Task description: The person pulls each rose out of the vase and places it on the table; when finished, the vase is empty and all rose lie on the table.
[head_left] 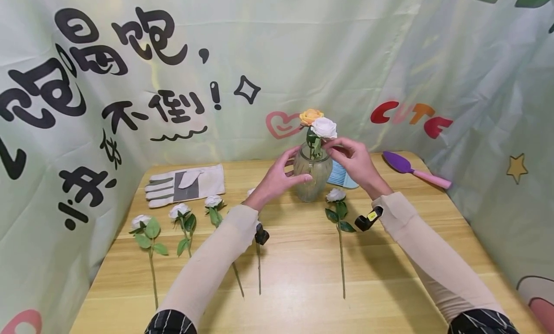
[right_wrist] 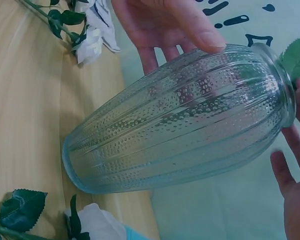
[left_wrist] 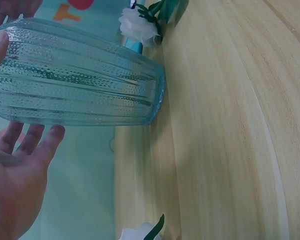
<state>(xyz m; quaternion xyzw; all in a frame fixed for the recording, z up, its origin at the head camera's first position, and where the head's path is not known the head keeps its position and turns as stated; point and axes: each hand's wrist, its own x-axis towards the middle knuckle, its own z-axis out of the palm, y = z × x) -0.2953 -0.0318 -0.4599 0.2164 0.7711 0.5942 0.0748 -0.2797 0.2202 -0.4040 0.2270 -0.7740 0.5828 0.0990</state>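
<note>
A ribbed clear glass vase (head_left: pixel 309 187) stands upright on the wooden table. My left hand (head_left: pixel 279 179) holds its side, thumb in front and fingers round the back; the right wrist view shows that thumb on the glass (right_wrist: pixel 180 120). An orange rose (head_left: pixel 310 116) and a white rose (head_left: pixel 324 128) rise from the vase's mouth. At the rim, my right hand (head_left: pixel 356 162) pinches the white rose low, by its leaf or stem; the exact grip is partly hidden. A green leaf (right_wrist: pixel 296 57) shows beside those fingertips in the right wrist view.
White roses lie on the table (head_left: pixel 298 281): several to the left, partly behind my left arm, and one (head_left: pixel 335 195) right of centre. A work glove (head_left: pixel 186 185) lies back left. A blue comb-like piece (head_left: pixel 342 175) sits behind the vase, a purple trowel (head_left: pixel 400 163) back right. Printed cloth surrounds the table.
</note>
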